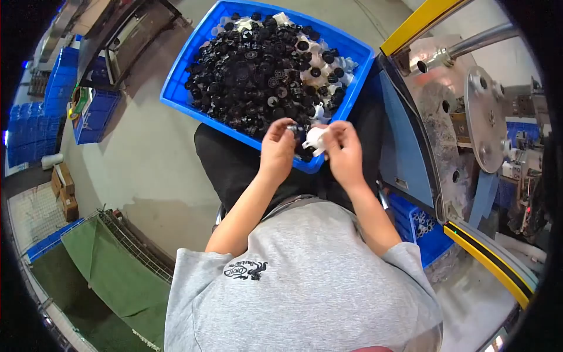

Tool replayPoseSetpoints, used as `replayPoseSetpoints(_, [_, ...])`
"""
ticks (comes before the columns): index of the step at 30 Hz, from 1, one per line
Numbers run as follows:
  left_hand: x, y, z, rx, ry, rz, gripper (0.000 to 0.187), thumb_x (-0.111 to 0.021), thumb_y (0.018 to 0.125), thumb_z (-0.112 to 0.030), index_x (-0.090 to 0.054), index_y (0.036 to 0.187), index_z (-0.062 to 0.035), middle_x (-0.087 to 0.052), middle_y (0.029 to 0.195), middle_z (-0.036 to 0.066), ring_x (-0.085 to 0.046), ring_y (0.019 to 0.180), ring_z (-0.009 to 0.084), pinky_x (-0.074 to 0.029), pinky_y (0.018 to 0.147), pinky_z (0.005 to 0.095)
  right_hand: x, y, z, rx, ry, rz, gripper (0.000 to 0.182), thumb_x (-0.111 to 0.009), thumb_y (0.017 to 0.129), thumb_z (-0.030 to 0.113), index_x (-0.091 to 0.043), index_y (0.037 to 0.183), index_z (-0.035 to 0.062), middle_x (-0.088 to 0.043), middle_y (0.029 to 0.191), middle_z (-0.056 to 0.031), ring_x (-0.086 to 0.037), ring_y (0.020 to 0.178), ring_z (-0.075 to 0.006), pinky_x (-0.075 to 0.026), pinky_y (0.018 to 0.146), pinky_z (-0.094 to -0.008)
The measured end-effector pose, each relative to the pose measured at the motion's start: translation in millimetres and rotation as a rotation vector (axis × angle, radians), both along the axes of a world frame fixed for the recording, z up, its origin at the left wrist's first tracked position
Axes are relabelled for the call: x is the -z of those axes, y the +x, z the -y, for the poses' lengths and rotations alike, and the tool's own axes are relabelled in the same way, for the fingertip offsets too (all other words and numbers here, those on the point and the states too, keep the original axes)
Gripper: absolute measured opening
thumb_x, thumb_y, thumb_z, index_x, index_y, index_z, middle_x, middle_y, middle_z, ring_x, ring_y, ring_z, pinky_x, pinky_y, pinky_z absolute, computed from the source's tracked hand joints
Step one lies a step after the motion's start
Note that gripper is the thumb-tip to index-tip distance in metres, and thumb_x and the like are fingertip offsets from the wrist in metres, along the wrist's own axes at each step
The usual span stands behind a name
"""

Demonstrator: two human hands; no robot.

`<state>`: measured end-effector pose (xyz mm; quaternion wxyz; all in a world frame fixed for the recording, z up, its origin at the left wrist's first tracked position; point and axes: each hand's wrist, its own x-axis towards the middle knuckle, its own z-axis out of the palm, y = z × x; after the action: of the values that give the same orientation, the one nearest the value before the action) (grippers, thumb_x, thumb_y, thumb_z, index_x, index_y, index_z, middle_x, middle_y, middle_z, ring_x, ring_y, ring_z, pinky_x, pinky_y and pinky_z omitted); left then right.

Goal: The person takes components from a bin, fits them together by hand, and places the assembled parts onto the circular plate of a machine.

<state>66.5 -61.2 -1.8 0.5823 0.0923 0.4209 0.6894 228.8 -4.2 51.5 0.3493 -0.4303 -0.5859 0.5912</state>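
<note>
In front of me a blue plastic bin (171,94) rests on my lap, heaped with small black plastic parts (246,76) and white plastic parts (343,73). My left hand (278,149) pinches a small dark round part (295,128) over the bin's near edge. A white plastic fitting with side tabs (315,139) is held between the thumb and fingers of my right hand (343,149). The two pieces are close together, only a small gap apart in this view.
On my right stands a machine with a yellow-edged frame (419,26) and a round metal disc (485,117). Below it, a blue crate (431,246) contains white rings. Green cloth (117,264) covers something at lower left; blue crates (35,132) stand at far left.
</note>
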Motion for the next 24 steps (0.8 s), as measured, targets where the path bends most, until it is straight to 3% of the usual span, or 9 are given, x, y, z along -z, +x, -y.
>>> replayPoseSetpoints(3, [-13.8,6.0,-16.0,-0.114,0.086,-0.131,0.031,-0.064,0.089,0.003,-0.062,0.119,-0.0041,-0.065,0.112,0.008,-0.062,0.097,0.0186,-0.051,0.085,0.0286,2.6,10.5,-16.2,0.165,-0.229,-0.205,0.021,-0.061,0.1,0.018,-0.056,0.117,0.0053,-0.067,0.114,-0.0107,-0.064,0.09,-0.017,-0.051,0.079,-0.027])
replayPoseSetpoints(6, [-31.9,13.1,-26.0,0.053,0.332,-0.986,0.037,-0.072,0.077,0.005,-0.066,0.112,-0.0063,-0.067,0.108,0.007,-0.063,0.093,0.0222,-0.052,0.082,0.0323,15.2,2.9,-12.5,0.045,-0.279,-0.195,0.026,-0.06,0.101,0.022,-0.056,0.121,0.006,-0.064,0.107,-0.0067,-0.06,0.087,-0.0145,-0.049,0.078,-0.0251])
replayPoseSetpoints(8, [-32.6,14.7,-26.3,0.122,0.418,-1.274,0.039,-0.074,0.073,0.006,-0.067,0.109,-0.0071,-0.067,0.106,0.007,-0.064,0.092,0.0234,-0.053,0.08,0.0336,18.1,-7.6,-1.8,0.039,-0.287,-0.243,0.029,-0.06,0.101,0.024,-0.056,0.124,0.0062,-0.063,0.105,-0.0047,-0.057,0.087,-0.0126,-0.047,0.078,-0.0242])
replayPoseSetpoints(13, [-24.3,17.2,-29.6,0.244,0.549,-1.363,0.043,-0.078,0.065,0.005,-0.071,0.106,-0.0071,-0.067,0.112,0.008,-0.064,0.096,0.0246,-0.054,0.084,0.0328,25.9,3.4,11.2,0.064,-0.114,-0.18,0.032,-0.062,0.099,0.021,-0.055,0.126,0.0054,-0.063,0.105,-0.0049,-0.056,0.091,-0.0118,-0.047,0.08,-0.0251])
replayPoseSetpoints(17, [-45.1,21.9,-49.7,0.398,0.623,-1.315,0.053,-0.079,0.061,0.004,-0.069,0.112,-0.0057,-0.061,0.124,0.013,-0.064,0.102,0.0277,-0.054,0.084,0.0359,24.9,31.9,-3.2,0.179,-0.379,-0.246,0.03,-0.066,0.094,0.013,-0.055,0.121,0.0048,-0.063,0.104,-0.0067,-0.057,0.09,-0.0139,-0.048,0.081,-0.0273])
replayPoseSetpoints(20, [-31.3,2.0,-91.0,0.442,0.701,-1.399,0.052,-0.077,0.064,0.003,-0.068,0.114,-0.0058,-0.057,0.131,0.013,-0.061,0.111,0.0316,-0.052,0.093,0.0402,9.4,64.1,-18.1,0.244,-0.238,-0.2,0.03,-0.068,0.091,0.011,-0.054,0.117,0.0048,-0.065,0.105,-0.0082,-0.059,0.09,-0.0157,-0.049,0.081,-0.0281])
replayPoseSetpoints(22, [-23.5,-10.1,-115.5,0.568,0.692,-1.667,0.04,-0.07,0.072,-0.003,-0.07,0.112,-0.0099,-0.059,0.13,0.01,-0.059,0.114,0.0316,-0.049,0.097,0.0399,-2.3,88.0,-24.5,0.271,-0.129,-0.156,0.03,-0.071,0.088,0.009,-0.054,0.113,0.0049,-0.066,0.106,-0.0096,-0.061,0.09,-0.0175,-0.05,0.081,-0.0289])
replayPoseSetpoints(23, [-17.8,-15.6,-124.6,0.606,0.698,-1.757,0.036,-0.068,0.075,-0.005,-0.071,0.111,-0.0113,-0.059,0.13,0.009,-0.058,0.115,0.0316,-0.048,0.098,0.0398,-11.5,107.0,-34.2,0.306,-0.047,-0.003,0.029,-0.074,0.085,0.008,-0.053,0.105,0.0054,-0.069,0.108,-0.0121,-0.065,0.091,-0.0208,-0.051,0.081,-0.0302])
replayPoseSetpoints(24, [-0.6,-22.4,-127.8,0.705,0.738,-1.843,0.035,-0.066,0.077,-0.007,-0.07,0.112,-0.0123,-0.059,0.13,0.009,-0.058,0.115,0.0315,-0.047,0.098,0.0397,-12.9,137.1,-49.1,0.293,0.015,0.198,0.034,-0.076,0.083,0.008,-0.054,0.108,0.0062,-0.071,0.108,-0.0125,-0.067,0.092,-0.021,-0.052,0.082,-0.0314])
